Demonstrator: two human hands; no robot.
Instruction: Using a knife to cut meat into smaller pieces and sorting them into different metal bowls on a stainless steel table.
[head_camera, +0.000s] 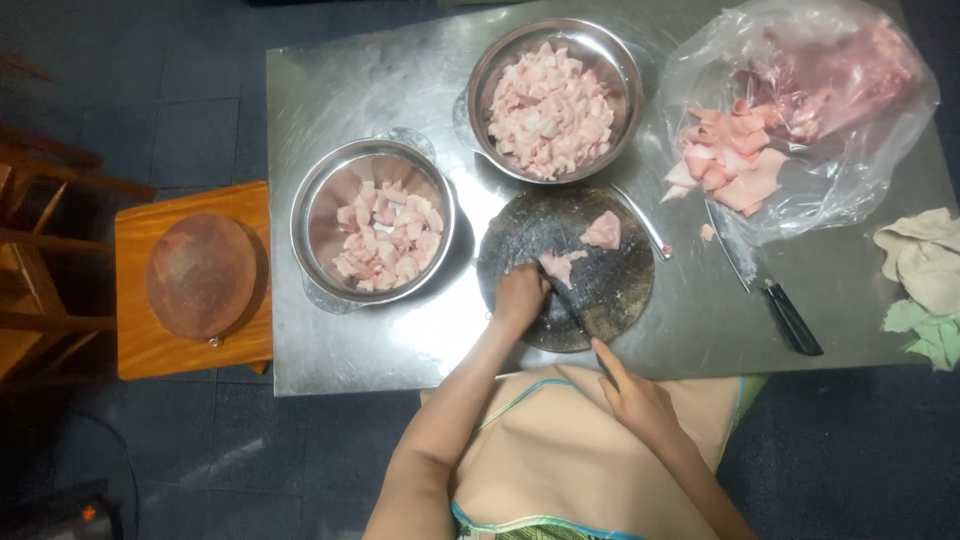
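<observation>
**Both hands at the round board, knife on the meat**

Left hand (520, 297) presses down on the near end of a pink piece of meat (557, 267), fingers curled over it, on the dark round chopping board (610, 290). My right hand (635, 400) is closed around the handle of a knife (570, 310), well back toward my body; the blade runs diagonally up and left from it to the meat just beside my left fingers. So the meat lies ahead of both hands, and the left is much the nearer, touching it. A second piece of meat (603, 231) sits farther up the board, apart from the first.

Beyond the board stand two steel bowls of cut meat, the fuller bowl (480, 75) behind and the left bowl (305, 215) beside it. A plastic bag (880, 160) of slices lies to the right, a second knife (775, 300) below it.

How deep the blade has bitten I cannot tell: my left hand hides that spot and the dark blade blends into the board.
</observation>
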